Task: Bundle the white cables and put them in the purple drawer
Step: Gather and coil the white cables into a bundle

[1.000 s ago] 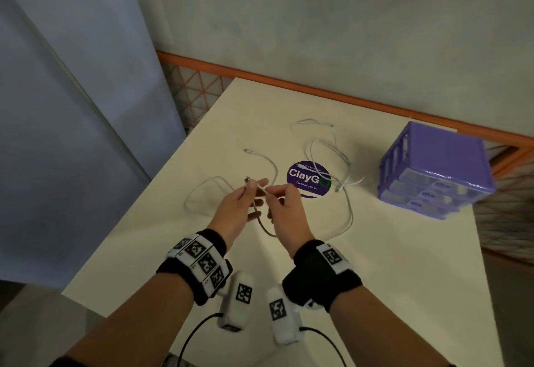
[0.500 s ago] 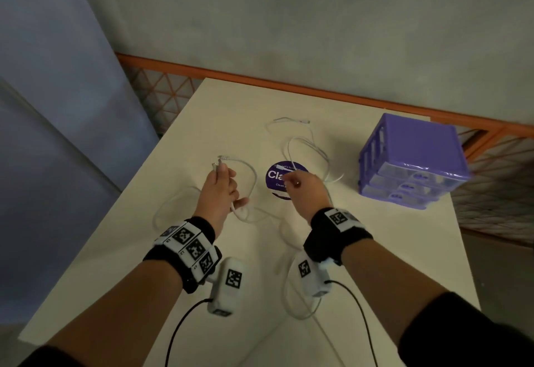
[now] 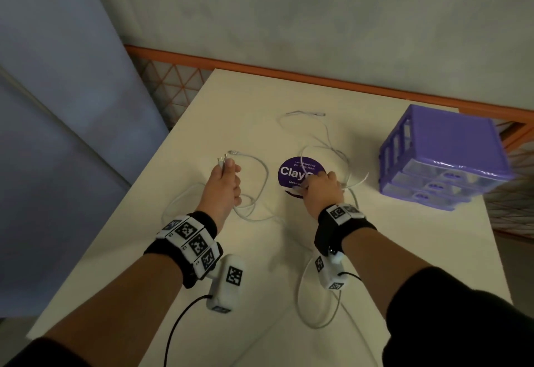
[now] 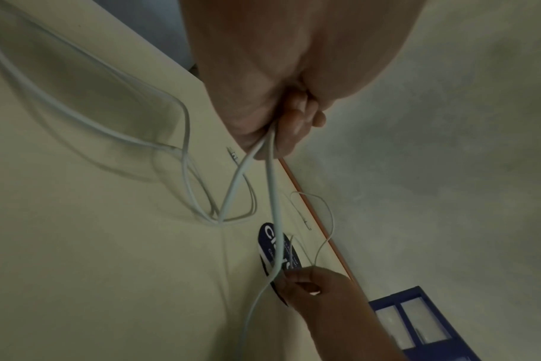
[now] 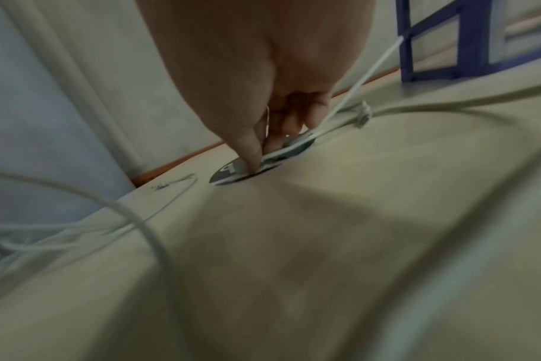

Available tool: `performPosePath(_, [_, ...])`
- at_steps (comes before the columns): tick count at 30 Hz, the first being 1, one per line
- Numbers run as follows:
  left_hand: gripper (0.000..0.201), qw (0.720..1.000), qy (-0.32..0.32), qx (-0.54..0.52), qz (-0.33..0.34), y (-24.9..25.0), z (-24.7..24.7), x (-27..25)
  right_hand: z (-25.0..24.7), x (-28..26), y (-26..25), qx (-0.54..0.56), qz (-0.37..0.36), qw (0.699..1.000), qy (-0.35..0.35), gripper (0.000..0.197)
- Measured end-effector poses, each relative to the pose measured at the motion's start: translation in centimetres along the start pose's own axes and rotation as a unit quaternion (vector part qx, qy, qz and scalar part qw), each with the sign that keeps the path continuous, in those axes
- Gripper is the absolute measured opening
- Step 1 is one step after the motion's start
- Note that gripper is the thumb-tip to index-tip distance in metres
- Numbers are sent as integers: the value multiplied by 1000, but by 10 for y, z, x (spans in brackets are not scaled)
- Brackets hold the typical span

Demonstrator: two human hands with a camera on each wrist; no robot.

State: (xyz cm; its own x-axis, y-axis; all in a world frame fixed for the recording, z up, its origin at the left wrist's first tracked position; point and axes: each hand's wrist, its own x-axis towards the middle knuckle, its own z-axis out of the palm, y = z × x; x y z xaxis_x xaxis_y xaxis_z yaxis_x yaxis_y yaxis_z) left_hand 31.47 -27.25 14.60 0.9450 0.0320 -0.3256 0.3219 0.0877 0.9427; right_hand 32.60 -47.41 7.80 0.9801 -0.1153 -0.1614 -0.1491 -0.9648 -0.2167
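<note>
My left hand (image 3: 226,177) grips the thicker white cable (image 3: 261,171) just below its two connector ends, which stick up past the fingers; in the left wrist view two strands (image 4: 272,190) hang from that hand (image 4: 281,136). My right hand (image 3: 319,184) is down on the round purple sticker (image 3: 290,171), thumb and fingers pinching a thin white cable (image 3: 328,135). The right wrist view has those fingers (image 5: 263,151) pressed onto the sticker, with a white strand (image 5: 371,66) running off to the right. The purple drawer unit (image 3: 450,147) stands at the right, drawers closed.
The cream table (image 3: 404,251) ends at an orange rail (image 3: 289,73) along the grey wall. Slack cable loops lie under my right forearm (image 3: 303,303) and left of my left hand (image 3: 173,205). A blue curtain (image 3: 57,106) hangs to the left.
My hands have parted. The left keeps the cable ends and has shifted slightly left; the right has gone right and down onto the purple sticker, onto the thin cable there.
</note>
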Motion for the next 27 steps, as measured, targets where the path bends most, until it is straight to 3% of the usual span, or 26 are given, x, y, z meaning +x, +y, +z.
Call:
performPosePath(4, [27,1000,5,-13,-2,-1,1,-3,12,-37,-2,17,-26,999,25,29])
performPosePath(8, [27,1000,3,-12,-2,-1,1,-6,15,-66,9,50,8,998,22,27])
performPosePath(11, [28,1000,2,-17,-6,-3,0,-8,13,-81,15,182,19,982,36,31])
performPosePath(13, [28,1000,-1,-14,-7,-5,-1,-11,9,-86,18,280,64,956,64,32])
performPosePath(16, [28,1000,-10,4,-4,-8,-4,-16,5,-85,27,300,172,935,78,40])
performPosePath(21, [27,1000,-24,16,-5,-13,-9,-25,0,-75,37,264,259,929,-4,56])
performPosePath(23, [28,1000,-25,17,-5,-15,-11,-28,-5,-78,38,274,252,928,-20,50])
performPosePath(27, [28,999,-30,19,-12,-17,-14,-33,-2,-99,23,159,118,978,-68,45])
